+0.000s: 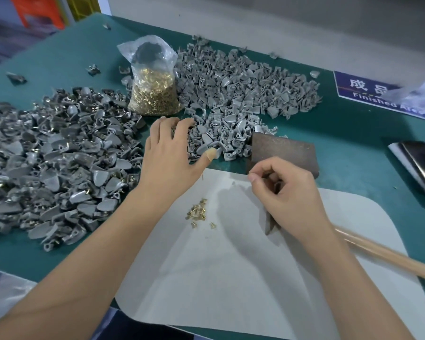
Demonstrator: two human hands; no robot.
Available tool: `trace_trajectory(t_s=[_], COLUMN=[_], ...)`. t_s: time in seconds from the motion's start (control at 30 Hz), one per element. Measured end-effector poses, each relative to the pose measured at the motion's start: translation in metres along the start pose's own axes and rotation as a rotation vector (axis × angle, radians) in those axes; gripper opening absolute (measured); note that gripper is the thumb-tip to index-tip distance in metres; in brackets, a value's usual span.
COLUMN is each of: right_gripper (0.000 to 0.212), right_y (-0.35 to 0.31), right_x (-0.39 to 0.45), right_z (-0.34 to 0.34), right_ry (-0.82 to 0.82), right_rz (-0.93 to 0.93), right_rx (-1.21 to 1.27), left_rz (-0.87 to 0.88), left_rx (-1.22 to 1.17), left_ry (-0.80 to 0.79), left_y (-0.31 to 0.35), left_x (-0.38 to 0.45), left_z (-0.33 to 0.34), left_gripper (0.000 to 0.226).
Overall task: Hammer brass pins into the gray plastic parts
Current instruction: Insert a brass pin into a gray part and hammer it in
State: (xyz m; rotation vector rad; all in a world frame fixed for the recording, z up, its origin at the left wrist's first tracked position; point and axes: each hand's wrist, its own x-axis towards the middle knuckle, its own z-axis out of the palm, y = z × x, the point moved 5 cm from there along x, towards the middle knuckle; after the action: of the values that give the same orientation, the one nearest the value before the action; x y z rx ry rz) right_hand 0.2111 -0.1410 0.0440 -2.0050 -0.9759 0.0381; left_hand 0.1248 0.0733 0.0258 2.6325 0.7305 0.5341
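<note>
A heap of gray plastic parts lies at the back of the green table. My left hand reaches into its near edge, fingertips down among the parts and the bandaged thumb touching one. My right hand is curled round a hammer just behind its dark head; the wooden handle runs off to the lower right. A few loose brass pins lie on the white mat. A clear bag of brass pins stands between the heaps.
A second, larger heap of gray parts, some showing brass pins, covers the left side. A brown block sits beyond my right hand. A blue sign and a dark shiny object lie at the right.
</note>
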Motion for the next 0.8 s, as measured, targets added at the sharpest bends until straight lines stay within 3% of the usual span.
trace_trajectory(t_s=[0.13, 0.33, 0.5, 0.57, 0.67, 0.73, 0.8], right_gripper=[0.009, 0.016, 0.019, 0.020, 0.017, 0.017, 0.017], right_y=[0.000, -0.001, -0.004, -0.008, -0.010, -0.006, -0.002], right_x=[0.000, 0.001, 0.001, 0.002, 0.003, 0.002, 0.003], right_z=[0.002, 0.003, 0.000, -0.002, -0.010, -0.017, -0.024], right_ry=[-0.009, -0.019, -0.010, 0.021, 0.107, 0.159, 0.196], right_rz=[0.003, 0.011, 0.008, -0.013, -0.016, 0.022, 0.047], right_rx=[-0.001, -0.017, -0.022, -0.006, 0.068, 0.098, 0.108], left_rz=[-0.021, 0.041, 0.163, 0.311, 0.516, 0.456, 0.415], left_rx=[-0.006, 0.009, -0.025, -0.033, -0.174, -0.399, -0.474], left_ry=[-0.113, -0.157, -0.152, -0.187, -0.406, -0.623, -0.795], left_y=[0.001, 0.002, 0.021, 0.043, 0.094, 0.122, 0.145], left_x=[0.007, 0.026, 0.055, 0.070, 0.091, 0.102, 0.107], left_z=[0.016, 0.024, 0.019, 0.017, 0.019, 0.025, 0.035], left_gripper=[0.090, 0.099, 0.075, 0.064, 0.049, 0.055, 0.071])
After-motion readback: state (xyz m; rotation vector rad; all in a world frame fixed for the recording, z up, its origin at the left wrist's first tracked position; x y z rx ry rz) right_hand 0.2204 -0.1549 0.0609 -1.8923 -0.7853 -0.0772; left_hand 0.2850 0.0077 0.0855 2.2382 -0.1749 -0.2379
